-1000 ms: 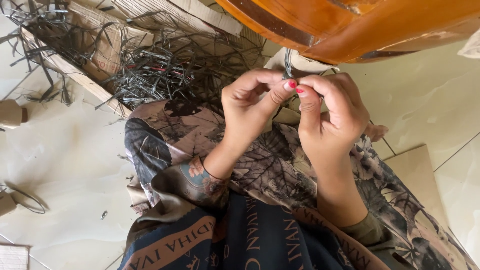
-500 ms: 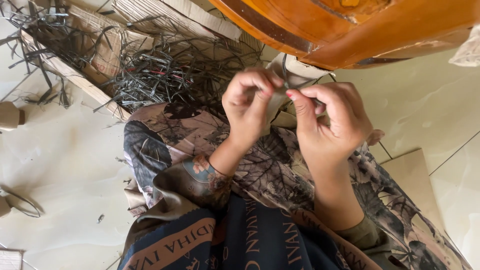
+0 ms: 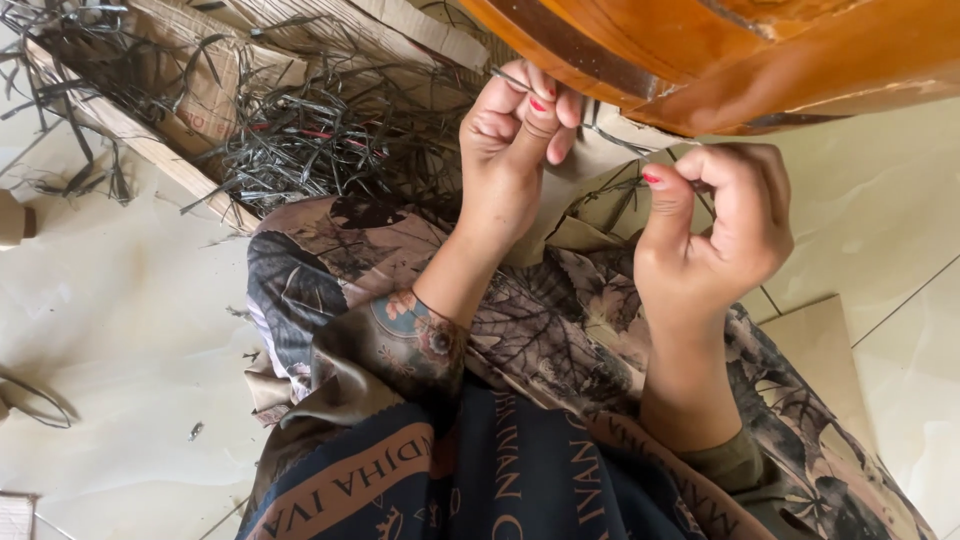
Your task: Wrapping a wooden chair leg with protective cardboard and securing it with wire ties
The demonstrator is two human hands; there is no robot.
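My left hand (image 3: 515, 145) is raised over my lap, its fingers pinched on a thin grey strip (image 3: 612, 137) whose near end runs toward my right hand. My right hand (image 3: 725, 225) is a short way to the right, curled closed with thumb and forefinger pinching the other end of the same strip. Both hands hover above my leaf-patterned skirt (image 3: 540, 330). A heap of similar grey strips (image 3: 320, 135) lies just beyond my left hand on flattened cardboard (image 3: 190, 95).
An orange wooden furniture piece (image 3: 720, 55) overhangs right above my hands. Pale floor tiles (image 3: 130, 320) spread to the left with a few stray strips and cardboard scraps. A brown cardboard sheet (image 3: 825, 345) lies on the floor at the right.
My hands were pinched together at the strip a second ago. They have drawn apart: the left went up and away, the right slid to the right, stretching the strip between them.
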